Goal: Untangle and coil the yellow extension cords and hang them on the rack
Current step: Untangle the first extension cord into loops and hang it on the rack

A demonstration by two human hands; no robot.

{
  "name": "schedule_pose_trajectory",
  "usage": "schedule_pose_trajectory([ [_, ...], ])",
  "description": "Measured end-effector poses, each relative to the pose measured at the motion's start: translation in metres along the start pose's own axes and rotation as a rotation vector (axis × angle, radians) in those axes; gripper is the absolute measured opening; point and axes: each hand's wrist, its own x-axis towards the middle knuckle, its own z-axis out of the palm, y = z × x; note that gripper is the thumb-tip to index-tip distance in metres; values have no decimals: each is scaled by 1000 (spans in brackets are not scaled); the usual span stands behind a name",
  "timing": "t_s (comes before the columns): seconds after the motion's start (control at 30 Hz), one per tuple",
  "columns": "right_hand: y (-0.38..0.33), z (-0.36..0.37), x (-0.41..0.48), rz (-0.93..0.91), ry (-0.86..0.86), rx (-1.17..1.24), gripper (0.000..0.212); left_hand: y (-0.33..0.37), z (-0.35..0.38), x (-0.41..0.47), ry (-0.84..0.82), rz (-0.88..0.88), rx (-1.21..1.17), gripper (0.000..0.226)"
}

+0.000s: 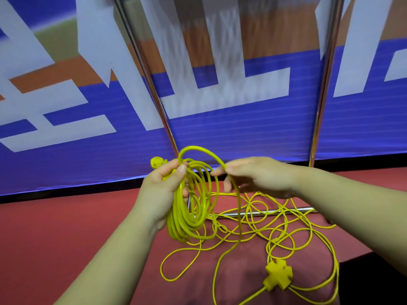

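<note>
My left hand point(164, 186) grips the top of a coil of yellow extension cord point(187, 219) that hangs down in several loops, with a yellow plug point(156, 162) sticking out beside my fingers. My right hand point(253, 176) pinches the same cord where it arches over from the coil, and the strand runs down from there to the floor. A loose tangle of yellow cord point(264, 225) lies on the red floor below my hands. A yellow cross-shaped socket block point(278, 274) sits at the near right of the tangle. The rack's two chrome uprights point(149, 84) rise in front of me.
A chrome base bar point(264, 211) of the rack lies on the floor under the tangle. Behind the rack stands a blue, white and orange banner wall point(66, 128). The second upright point(323, 95) rises at the right. A dark area point(374, 280) borders the red floor at the lower right.
</note>
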Motion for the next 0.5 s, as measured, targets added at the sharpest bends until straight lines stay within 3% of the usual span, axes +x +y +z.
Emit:
schedule_pose_trajectory([
  [0.1,22,-4,2,126,-117,-39,29,4,-15,3,51,10,-38,24],
  [0.27,32,4,5,148,-178,-119,32,5,-34,7,131,4,-67,32],
  [0.5,30,6,15,195,4,70,30,7,-48,6,187,-29,-182,34],
])
